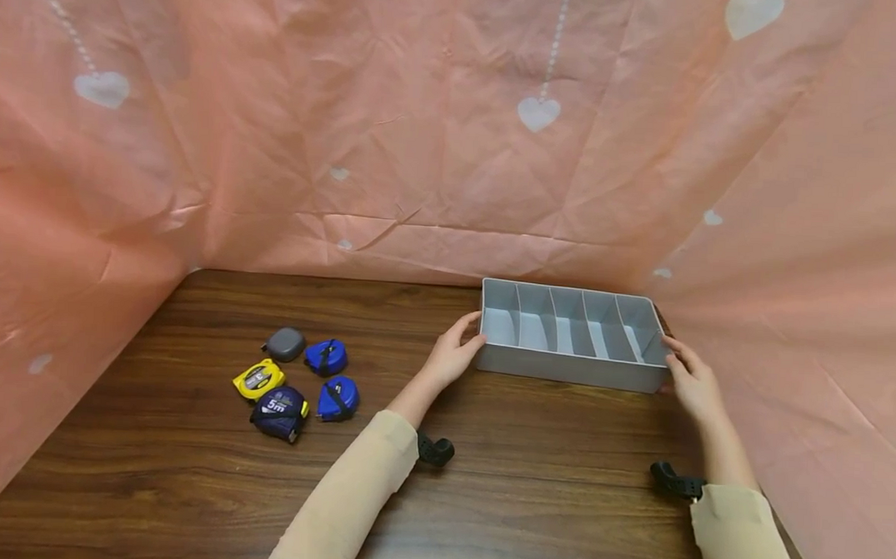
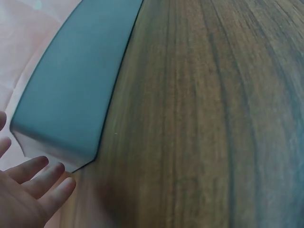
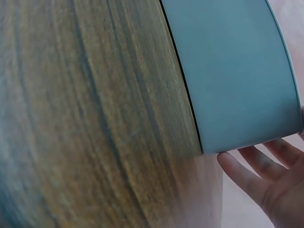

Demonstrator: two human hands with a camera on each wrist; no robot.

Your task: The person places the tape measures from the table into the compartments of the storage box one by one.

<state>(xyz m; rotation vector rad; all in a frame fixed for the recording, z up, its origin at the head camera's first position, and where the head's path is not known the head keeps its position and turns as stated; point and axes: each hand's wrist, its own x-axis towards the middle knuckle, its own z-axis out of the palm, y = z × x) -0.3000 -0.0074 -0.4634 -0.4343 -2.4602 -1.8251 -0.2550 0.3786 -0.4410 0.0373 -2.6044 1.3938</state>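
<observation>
A long grey bin (image 1: 572,369) with a row of divided compartments stands on the table's right side, near the back. At its left end is my left hand (image 1: 450,355), fingers spread and nearly straight along the end wall; the left wrist view shows these fingers (image 2: 45,183) right at the wall. My right hand (image 1: 691,382) is at the opposite end, with its extended fingertips (image 3: 228,159) at that wall in the right wrist view. Both thumbs lie near the top rim in the head view. The bin's compartments hold nothing visible.
Left of my left arm lies a group of tape measures: a grey one (image 1: 284,344), a yellow one (image 1: 259,379), a dark blue one (image 1: 280,412) and two bright blue ones (image 1: 327,357). Pink cloth (image 1: 439,146) with white hearts hangs around the wooden table (image 1: 184,468).
</observation>
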